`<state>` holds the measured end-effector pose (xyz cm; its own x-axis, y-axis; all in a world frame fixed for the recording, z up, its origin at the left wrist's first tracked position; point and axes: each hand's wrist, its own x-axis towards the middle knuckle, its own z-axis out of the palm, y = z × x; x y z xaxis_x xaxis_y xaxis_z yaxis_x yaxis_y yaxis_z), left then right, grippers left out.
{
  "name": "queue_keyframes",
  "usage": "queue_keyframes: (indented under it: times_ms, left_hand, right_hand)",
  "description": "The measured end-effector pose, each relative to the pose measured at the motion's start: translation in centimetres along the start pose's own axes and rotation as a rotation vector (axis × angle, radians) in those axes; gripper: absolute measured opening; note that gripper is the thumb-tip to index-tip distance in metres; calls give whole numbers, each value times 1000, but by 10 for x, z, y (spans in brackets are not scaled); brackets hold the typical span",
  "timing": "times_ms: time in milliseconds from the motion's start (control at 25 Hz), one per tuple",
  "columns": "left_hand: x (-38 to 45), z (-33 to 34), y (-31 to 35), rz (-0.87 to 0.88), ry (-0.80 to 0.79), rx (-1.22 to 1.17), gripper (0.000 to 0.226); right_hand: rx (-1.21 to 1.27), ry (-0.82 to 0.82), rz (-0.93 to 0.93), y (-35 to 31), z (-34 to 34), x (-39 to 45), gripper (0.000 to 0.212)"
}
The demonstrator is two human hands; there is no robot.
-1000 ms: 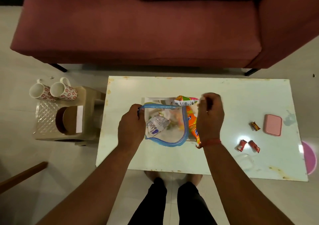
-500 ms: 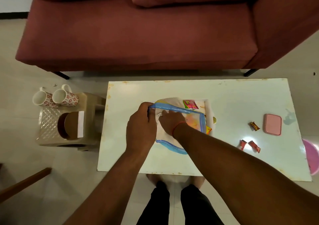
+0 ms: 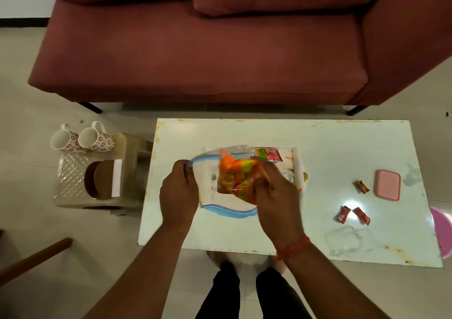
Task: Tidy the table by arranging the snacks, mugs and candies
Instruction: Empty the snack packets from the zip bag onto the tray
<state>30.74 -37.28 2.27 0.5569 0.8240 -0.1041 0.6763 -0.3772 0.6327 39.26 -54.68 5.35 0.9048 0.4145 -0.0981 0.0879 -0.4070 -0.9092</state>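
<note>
1. Far left, off the counter (image 3: 342,142), two flowered mugs (image 3: 83,139) stand side by side on a low stool (image 3: 73,181); that part of the tidying looks done.
2. The left hand (image 3: 178,194) is closed on the left end of a clear zip bag's (image 3: 227,210) blue-edged mouth, pinching it to hold it open on the counter.
3. The right hand (image 3: 274,196) grips an orange snack packet (image 3: 237,176) at the bag's mouth. The step in hand appears to be bagging the snacks; I cannot tell how far in the packet sits.
4. A pink-and-green snack packet (image 3: 269,153) lies just behind the bag, apparently on a white tray (image 3: 297,164).
5. Well to the right, three wrapped candies (image 3: 362,186) lie loose near a pink lid (image 3: 389,184), with a clear box (image 3: 347,241) at the near edge.
6. Next, the right hand likely needs to push the orange packet fully down and let go while the left keeps the mouth wide; the candies probably belong in the clear box.
</note>
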Motion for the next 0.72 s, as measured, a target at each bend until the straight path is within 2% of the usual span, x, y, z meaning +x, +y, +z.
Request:
queue_keyframes:
  times_ms: [120,240,320,400,520,560,640,720]
  left_hand:
    - [4,-2,-18,-41,52,79,40]
    - [6,-7,-32,-107,86,84,32]
    - [6,-11,-39,-118,91,56,31]
    - [7,-15,-45,-114,88,22,30]
    - [10,-21,-49,-96,64,-21,28]
    - [11,-23,-50,-94,56,-22,28]
    - [13,-29,-52,-93,36,-31,27]
    - [14,-38,-50,-75,-3,-53,27]
  right_hand:
    - [490,335,223,16,-26,4,28]
    - [717,545,473,57,-22,23,24]
    - [771,587,605,87,-5,35,26]
    - [608,472,669,116,21,47,31]
    - [83,76,671,152,62,58,35]
    - [23,-18,689,157,71,61,37]
    - [-72,-108,716,161,76,68,42]
    - [-153,-80,684,154,67,73,47]
